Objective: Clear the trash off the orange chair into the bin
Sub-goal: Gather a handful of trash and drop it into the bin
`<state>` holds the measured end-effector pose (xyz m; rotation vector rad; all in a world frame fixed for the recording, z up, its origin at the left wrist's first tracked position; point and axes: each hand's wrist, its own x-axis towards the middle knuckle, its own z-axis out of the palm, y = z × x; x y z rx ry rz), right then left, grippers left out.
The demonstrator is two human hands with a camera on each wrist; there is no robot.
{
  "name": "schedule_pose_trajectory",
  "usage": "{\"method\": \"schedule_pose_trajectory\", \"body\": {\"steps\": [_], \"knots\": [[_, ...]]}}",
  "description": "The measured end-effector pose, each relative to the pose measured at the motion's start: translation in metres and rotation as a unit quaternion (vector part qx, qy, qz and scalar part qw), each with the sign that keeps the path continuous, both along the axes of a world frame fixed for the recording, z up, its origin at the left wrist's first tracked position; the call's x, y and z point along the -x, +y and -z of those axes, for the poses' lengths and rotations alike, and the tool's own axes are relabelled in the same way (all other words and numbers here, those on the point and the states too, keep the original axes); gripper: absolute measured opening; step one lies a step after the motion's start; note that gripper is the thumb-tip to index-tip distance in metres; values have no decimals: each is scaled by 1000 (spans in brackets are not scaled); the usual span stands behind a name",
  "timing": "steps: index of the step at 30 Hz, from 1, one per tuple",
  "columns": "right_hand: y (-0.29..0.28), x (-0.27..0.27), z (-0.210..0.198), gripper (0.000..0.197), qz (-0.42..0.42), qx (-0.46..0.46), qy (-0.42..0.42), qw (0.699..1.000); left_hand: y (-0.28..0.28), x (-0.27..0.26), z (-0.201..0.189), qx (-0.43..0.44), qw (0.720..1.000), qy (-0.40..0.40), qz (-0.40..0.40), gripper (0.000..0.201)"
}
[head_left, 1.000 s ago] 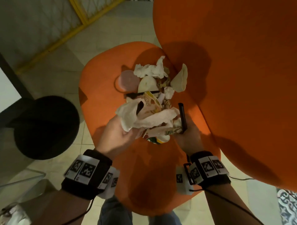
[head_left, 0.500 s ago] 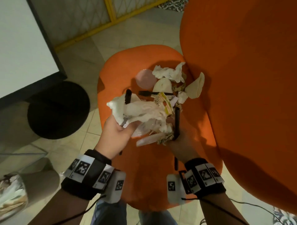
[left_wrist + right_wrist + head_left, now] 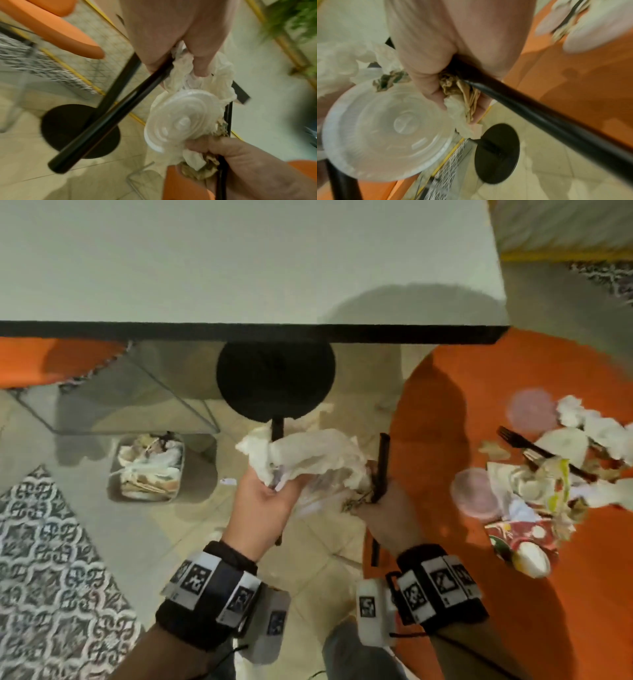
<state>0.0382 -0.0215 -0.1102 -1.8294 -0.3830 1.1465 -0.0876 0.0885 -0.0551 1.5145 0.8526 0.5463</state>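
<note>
Two hands [image 3: 263,501] [image 3: 383,515], crumpled tissue [image 3: 308,453], ridged lid [image 3: 181,121]

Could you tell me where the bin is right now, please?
In the head view the bin sits on the floor at left, already holding trash, beside the patterned rug and left of the left hand.

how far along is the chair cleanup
Partly done. The bin on the floor already holds trash. In hand: the left hand grips crumpled napkins, the right hand a black straw, a clear lid between them. Left: fork, wrappers and lids on the orange chair.
</note>
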Motion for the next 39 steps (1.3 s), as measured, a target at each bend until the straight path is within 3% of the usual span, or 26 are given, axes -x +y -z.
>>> {"method": "schedule_pose_trajectory", "body": {"steps": [4, 9, 14, 19, 22, 27, 30, 33, 37, 39], "knots": [[98, 73, 19, 46, -69, -5, 18, 997, 64, 83, 23, 14, 987, 16, -162, 31], [221, 177, 52, 41, -130, 21, 31, 991, 158, 190, 70, 68, 946, 23, -317, 22], [325, 251, 92, 40, -156, 58, 30, 986, 259, 264, 140, 124, 901, 33, -414, 28], [396, 284, 147, 40, -136, 96, -22, 986, 326, 294, 210, 188, 862, 51, -468, 31], [416, 289, 177, 35, -150, 133, -54, 978, 346, 293, 236, 162, 870, 41, -463, 45], [424, 298, 218, 21, -158, 139, -71, 975, 349, 288, 281, 154, 874, 62, -457, 51], [421, 307, 234, 38, -149, 91, -99, 980, 346, 283, 296, 189, 873, 85, -442, 53], [418, 313, 247, 44, -133, 70, -118, 982, 341, 276, 304, 166, 895, 45, -411, 44], [415, 320, 262, 30, -151, 82, -162, 972, 334, 275, 316, 132, 927, 100, -336, 41], [411, 321, 272, 41, -178, 79, -203, 960, 325, 278, 327, 96, 947, 139, -273, 40]]}}
